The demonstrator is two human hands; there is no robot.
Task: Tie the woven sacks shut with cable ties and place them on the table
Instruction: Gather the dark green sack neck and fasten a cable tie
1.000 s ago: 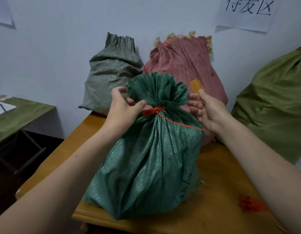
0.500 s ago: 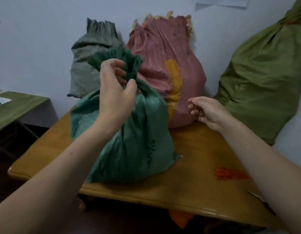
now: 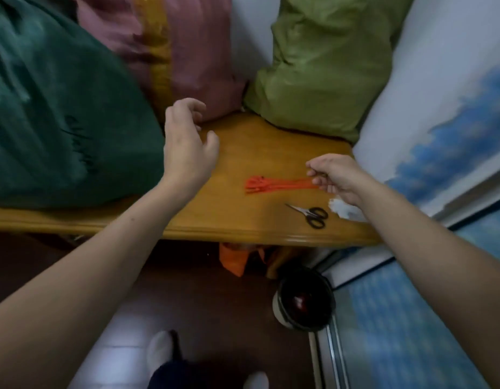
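A dark green woven sack [image 3: 61, 108] stands on the wooden table [image 3: 243, 153] at the left. Behind it are a pink sack [image 3: 187, 51] and an olive green sack [image 3: 327, 66]; their tops are out of view. A bundle of orange cable ties [image 3: 271, 185] lies flat on the table. My right hand [image 3: 338, 178] pinches the right end of the bundle with thumb and fingers. My left hand [image 3: 187, 147] hovers just right of the dark green sack, fingers apart and holding nothing.
Small black-handled scissors [image 3: 310, 214] and a white crumpled scrap [image 3: 344, 210] lie near the table's front right edge. Under the table sit an orange bag [image 3: 234, 256] and a round black bin [image 3: 305, 299]. A wall closes the right side.
My left hand has let go of the dark green sack's neck. My view has dropped and turned right. My right hand has moved down onto the cable ties.
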